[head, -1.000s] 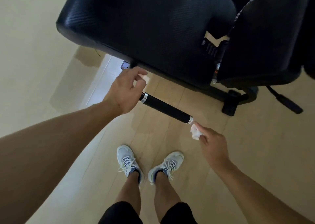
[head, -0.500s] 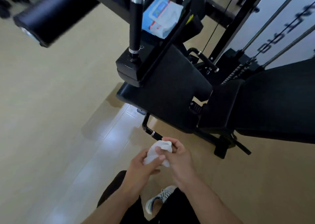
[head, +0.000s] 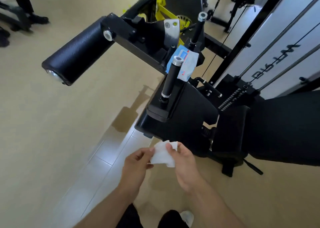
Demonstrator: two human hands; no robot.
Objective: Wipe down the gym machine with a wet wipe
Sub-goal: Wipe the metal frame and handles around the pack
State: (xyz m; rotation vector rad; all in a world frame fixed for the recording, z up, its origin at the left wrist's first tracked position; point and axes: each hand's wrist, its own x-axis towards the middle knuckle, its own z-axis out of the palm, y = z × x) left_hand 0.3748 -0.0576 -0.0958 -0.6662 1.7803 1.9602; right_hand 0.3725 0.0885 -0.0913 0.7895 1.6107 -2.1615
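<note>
A white wet wipe (head: 162, 154) is held between both hands in front of the black gym machine's seat pad (head: 187, 120). My left hand (head: 138, 165) pinches its left edge. My right hand (head: 184, 163) grips its right side, thumb on top. Above the seat stands an upright black handle (head: 170, 79), with a second handle (head: 197, 30) further back. A black roller pad (head: 78, 51) sticks out to the left. A blue pack of wipes (head: 186, 63) lies on the machine behind the near handle.
The backrest pad (head: 285, 129) fills the right side, with the weight stack guide rods and white panel (head: 277, 42) behind it. Yellow machine parts (head: 164, 11) sit at the top. Another person's legs and shoes (head: 29, 6) stand at the top left. Beige floor lies to the left.
Both hands left the low side handle and came together holding the wipe. My view rose from the floor to the upper machine. The wipe is now spread wider between the hands.
</note>
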